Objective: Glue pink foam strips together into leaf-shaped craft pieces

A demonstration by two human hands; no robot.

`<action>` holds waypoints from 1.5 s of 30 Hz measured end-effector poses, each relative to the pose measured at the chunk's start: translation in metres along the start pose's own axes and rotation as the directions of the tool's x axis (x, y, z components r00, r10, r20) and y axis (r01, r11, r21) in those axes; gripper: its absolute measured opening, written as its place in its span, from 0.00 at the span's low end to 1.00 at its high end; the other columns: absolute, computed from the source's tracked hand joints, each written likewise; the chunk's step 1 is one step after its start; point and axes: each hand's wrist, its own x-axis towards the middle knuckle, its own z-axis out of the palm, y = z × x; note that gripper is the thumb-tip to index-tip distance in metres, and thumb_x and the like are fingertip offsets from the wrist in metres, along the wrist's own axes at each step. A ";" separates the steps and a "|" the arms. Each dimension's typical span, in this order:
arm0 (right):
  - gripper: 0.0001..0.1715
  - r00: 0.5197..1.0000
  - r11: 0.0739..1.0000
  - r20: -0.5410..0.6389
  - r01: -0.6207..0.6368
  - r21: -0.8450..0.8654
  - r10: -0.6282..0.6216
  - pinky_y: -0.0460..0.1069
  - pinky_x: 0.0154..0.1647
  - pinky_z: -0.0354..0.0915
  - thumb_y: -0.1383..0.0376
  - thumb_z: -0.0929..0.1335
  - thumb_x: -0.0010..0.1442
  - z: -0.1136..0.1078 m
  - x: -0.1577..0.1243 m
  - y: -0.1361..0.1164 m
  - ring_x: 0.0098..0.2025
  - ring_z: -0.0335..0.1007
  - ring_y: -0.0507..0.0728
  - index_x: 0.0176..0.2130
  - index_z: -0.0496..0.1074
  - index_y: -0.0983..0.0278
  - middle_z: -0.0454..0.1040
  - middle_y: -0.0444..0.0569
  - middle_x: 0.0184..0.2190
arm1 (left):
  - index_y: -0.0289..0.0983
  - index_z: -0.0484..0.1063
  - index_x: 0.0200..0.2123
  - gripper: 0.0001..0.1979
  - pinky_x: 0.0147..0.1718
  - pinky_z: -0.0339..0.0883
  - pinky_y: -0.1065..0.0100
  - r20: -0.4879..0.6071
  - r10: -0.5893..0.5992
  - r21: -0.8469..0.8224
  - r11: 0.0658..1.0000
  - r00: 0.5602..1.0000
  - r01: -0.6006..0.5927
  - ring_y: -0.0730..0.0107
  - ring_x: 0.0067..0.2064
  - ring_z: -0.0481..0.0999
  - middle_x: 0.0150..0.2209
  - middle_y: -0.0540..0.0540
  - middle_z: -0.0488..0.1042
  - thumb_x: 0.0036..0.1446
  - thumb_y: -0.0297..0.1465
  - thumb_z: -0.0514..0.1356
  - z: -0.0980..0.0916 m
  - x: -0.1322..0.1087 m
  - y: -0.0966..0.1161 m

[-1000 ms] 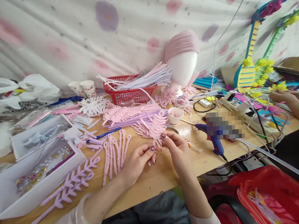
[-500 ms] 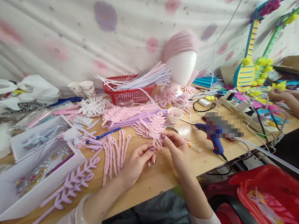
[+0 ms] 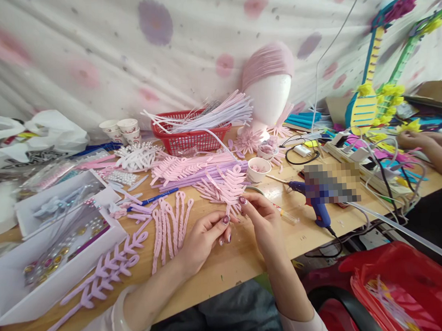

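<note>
A pink pipe-cleaner leaf sprig (image 3: pixel 231 184) stands up over the table, its stem pinched between the thumb and fingers of my left hand (image 3: pixel 210 232). My right hand (image 3: pixel 260 215) is closed at the sprig's lower right side, thumb and fingertips together against its lowest leaves. Cut pink pipe-cleaner pieces (image 3: pixel 206 190) lie just behind the sprig. Twisted pink looped strips (image 3: pixel 168 223) rest left of my hands, and two lilac leaf sprigs (image 3: pixel 103 272) lie further left.
A blue glue gun (image 3: pixel 316 204) stands to the right, near a power strip (image 3: pixel 350 160) with tangled cables. Behind are a red basket (image 3: pixel 193 141) of pipe cleaners, a paper cup (image 3: pixel 258 170) and a foam head (image 3: pixel 268 97). White boxes (image 3: pixel 62 260) stand left. Another person's hand (image 3: pixel 416 141) is far right.
Almost nothing differs. Both hands keep hold at the pink sprig, with only a very slight shift of the right fingers.
</note>
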 end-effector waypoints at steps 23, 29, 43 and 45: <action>0.06 0.996 0.996 0.062 -0.067 0.065 0.063 0.49 0.37 0.65 0.61 0.74 0.52 0.005 -0.005 -0.005 0.31 0.69 0.53 0.30 0.76 0.62 0.74 0.43 0.27 | 0.34 0.78 0.33 0.14 0.28 0.52 0.70 0.008 0.002 -0.058 0.998 1.000 -0.001 0.76 0.24 0.61 0.20 0.52 0.67 0.53 0.40 0.64 -0.001 0.001 -0.003; 0.06 0.997 0.997 0.040 -0.066 0.049 0.064 0.47 0.36 0.63 0.60 0.72 0.55 0.003 -0.004 -0.001 0.30 0.65 0.51 0.32 0.75 0.61 0.71 0.42 0.26 | 0.34 0.78 0.33 0.14 0.28 0.52 0.70 -0.004 -0.008 -0.070 0.998 1.000 0.008 0.76 0.24 0.61 0.20 0.52 0.67 0.52 0.40 0.65 0.000 0.001 -0.002; 0.15 0.985 0.997 -0.172 -0.036 -0.070 0.023 0.46 0.33 0.58 0.54 0.70 0.57 -0.018 -0.009 0.006 0.29 0.60 0.52 0.29 0.70 0.63 0.65 0.41 0.24 | 0.33 0.76 0.34 0.15 0.28 0.53 0.71 -0.078 -0.053 -0.117 0.992 0.996 0.044 0.76 0.25 0.62 0.21 0.52 0.66 0.49 0.40 0.66 -0.001 0.002 -0.005; 0.18 0.980 0.987 -0.199 -0.011 -0.158 -0.021 0.46 0.30 0.57 0.53 0.70 0.56 -0.026 -0.015 0.005 0.27 0.59 0.52 0.25 0.67 0.63 0.63 0.41 0.22 | 0.34 0.76 0.35 0.16 0.29 0.54 0.71 -0.077 -0.062 -0.141 0.989 0.995 0.051 0.77 0.25 0.62 0.22 0.52 0.66 0.49 0.40 0.67 -0.001 0.002 -0.005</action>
